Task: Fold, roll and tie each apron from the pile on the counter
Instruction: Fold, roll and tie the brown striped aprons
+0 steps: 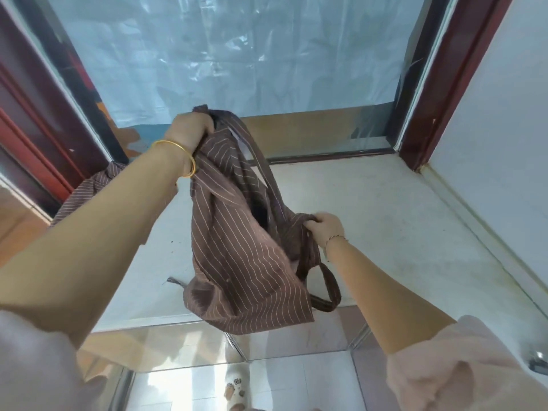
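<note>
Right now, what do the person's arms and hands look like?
The left hand is bare, with a gold bangle at its wrist; the right hand, also bare, has a thin string bracelet. The sleeves are pale pink and leave the forearms bare.

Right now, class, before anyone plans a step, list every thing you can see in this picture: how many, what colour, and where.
counter: one, pale grey, under the window
held apron: one, brown with thin pale stripes, lifted above the counter, centre
apron pile: number unclear, same brown stripe, counter's left edge, mostly hidden by the forearm
window sheet: one, bluish plastic, behind the counter
window frame: one, dark red, both sides
slipper: one, pale, bottom edge
bangle: one, gold, left wrist
sleeves: two, pink, bottom corners
left hand: grip on the apron's top
right hand: grip on the apron's lower right side
</note>
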The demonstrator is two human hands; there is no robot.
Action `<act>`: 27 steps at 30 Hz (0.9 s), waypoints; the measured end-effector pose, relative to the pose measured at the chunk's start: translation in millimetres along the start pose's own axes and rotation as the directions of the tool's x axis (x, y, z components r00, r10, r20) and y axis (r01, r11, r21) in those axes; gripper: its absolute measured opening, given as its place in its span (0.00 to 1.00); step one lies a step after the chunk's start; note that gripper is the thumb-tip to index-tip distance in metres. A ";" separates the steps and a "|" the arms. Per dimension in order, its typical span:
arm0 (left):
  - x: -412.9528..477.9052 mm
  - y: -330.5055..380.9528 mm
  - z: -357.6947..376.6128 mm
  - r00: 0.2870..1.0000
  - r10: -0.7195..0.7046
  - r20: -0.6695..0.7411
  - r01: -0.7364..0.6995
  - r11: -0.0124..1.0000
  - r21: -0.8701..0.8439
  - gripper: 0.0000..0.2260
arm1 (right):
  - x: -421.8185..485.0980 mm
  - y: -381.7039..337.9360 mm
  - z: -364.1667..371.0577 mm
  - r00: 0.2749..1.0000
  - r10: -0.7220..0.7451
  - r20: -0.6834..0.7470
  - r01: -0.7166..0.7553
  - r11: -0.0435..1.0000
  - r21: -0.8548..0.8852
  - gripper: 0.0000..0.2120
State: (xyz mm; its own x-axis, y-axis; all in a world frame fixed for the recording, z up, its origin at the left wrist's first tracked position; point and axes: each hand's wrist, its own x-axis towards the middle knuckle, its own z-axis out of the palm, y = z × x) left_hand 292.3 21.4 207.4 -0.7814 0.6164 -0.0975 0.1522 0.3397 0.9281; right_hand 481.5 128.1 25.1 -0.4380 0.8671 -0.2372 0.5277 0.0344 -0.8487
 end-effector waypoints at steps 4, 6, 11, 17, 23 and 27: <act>23.3 -42.9 -15.7 0.995 0.069 0.076 -0.102 0.572 0.814 0.14 | 6.8 -46.5 -6.0 0.971 -0.215 -0.107 0.207 0.975 -0.078 0.15; 27.7 -60.0 -13.6 0.975 -0.124 0.186 -0.135 0.337 0.932 0.26 | 6.2 -71.4 -7.1 0.955 -0.297 -0.014 0.298 0.954 0.030 0.15; 24.6 -72.4 23.5 0.778 0.170 0.605 -0.529 0.696 0.485 0.44 | 2.8 -115.0 -3.0 0.841 -0.515 0.166 0.518 0.855 0.026 0.11; 40.1 -57.4 30.7 0.830 0.257 0.495 -0.372 0.916 0.148 0.11 | 13.9 -122.0 2.0 0.846 -0.505 0.170 0.504 0.862 0.051 0.11; 62.0 -63.9 5.6 0.953 0.046 0.299 0.029 0.970 -0.242 0.17 | 33.6 -90.9 21.0 0.915 -0.301 0.269 0.394 0.812 -0.430 0.02; 62.7 -86.7 -21.4 0.941 0.167 0.293 -0.153 0.986 -0.072 0.15 | 42.4 -74.0 37.3 0.915 -0.331 0.230 0.401 0.686 -0.608 0.07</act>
State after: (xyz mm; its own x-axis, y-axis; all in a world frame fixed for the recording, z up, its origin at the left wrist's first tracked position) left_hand 217.2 15.3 128.5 -0.5332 0.8450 -0.0415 0.2259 0.1895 0.9556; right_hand 396.7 143.8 60.2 -0.7431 0.6677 -0.0447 0.6283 0.6732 -0.3899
